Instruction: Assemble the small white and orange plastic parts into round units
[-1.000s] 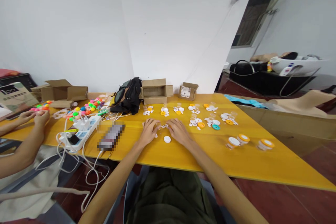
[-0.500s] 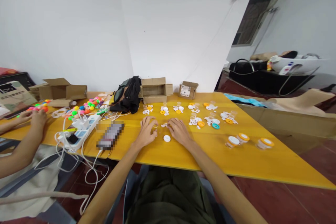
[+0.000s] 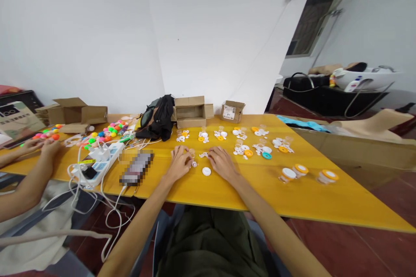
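Observation:
My left hand (image 3: 180, 162) rests on the table with fingers and thumb apart, beside a small clear plastic cup (image 3: 192, 153). A white spoked wheel (image 3: 194, 164) lies near its thumb tip. Opposite, my right hand (image 3: 221, 162) lies palm down with bent, parted fingers, the tips beside small white plastic pieces (image 3: 203, 155). Whether its fingertips touch a piece is hard to see. Between the hands, closer to me, is a round white disc (image 3: 206, 171).
Behind are piles of white parts with orange lids (image 3: 248, 153), a teal lid (image 3: 267, 156) and clear cups. Lidded jars (image 3: 327, 176) stand right. A phone (image 3: 136, 168) and power strip (image 3: 104, 164) lie left. Another person's hands (image 3: 48, 147) work among coloured balls. Cardboard boxes (image 3: 191, 122) stand behind.
My left hand has drawn slightly left, its fingers closer together. The clear cup and the white wheel beside it now show plainly. My right hand has hardly moved.

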The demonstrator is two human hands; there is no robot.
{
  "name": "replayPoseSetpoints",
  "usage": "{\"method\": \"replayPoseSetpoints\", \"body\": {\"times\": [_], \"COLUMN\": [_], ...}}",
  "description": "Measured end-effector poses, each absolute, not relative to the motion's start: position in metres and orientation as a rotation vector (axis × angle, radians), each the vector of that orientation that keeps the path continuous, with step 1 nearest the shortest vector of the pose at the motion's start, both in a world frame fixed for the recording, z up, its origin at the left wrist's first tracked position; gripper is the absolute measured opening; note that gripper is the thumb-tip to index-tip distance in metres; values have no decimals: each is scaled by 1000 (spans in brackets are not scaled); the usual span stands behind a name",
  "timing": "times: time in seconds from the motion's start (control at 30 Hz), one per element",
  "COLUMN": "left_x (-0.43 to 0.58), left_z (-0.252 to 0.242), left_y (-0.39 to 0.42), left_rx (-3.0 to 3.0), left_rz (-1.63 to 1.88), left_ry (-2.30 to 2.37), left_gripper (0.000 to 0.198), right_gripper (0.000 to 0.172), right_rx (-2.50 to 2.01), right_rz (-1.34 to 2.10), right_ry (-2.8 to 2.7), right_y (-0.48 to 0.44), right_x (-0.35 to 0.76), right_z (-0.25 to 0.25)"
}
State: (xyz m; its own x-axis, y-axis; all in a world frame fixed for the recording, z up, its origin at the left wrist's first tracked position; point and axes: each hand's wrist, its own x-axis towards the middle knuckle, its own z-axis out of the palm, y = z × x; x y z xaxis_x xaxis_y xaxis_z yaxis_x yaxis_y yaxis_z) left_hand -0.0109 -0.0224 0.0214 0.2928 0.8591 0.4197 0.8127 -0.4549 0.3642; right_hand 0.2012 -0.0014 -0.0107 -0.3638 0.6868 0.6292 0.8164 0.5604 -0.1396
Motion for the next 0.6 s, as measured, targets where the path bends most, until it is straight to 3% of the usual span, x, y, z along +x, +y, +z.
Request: {"method": "replayPoseSetpoints", "body": {"times": [0.37,0.6], "left_x": [-12,-26], "left_z": [21,19], "left_y": [-15,-28], "left_rx": [2285,2286], "left_rz": [1003,995], "left_ry": [1856,1599], "left_gripper": [12,10], "right_gripper": [21,22], "right_rx": [-1239,-1266], "right_rz": [-290,-278], "right_ry": [-2171,-2209], "right_y": [0,-1], "right_x": [201,200], "right_z": [-10,-8]}}
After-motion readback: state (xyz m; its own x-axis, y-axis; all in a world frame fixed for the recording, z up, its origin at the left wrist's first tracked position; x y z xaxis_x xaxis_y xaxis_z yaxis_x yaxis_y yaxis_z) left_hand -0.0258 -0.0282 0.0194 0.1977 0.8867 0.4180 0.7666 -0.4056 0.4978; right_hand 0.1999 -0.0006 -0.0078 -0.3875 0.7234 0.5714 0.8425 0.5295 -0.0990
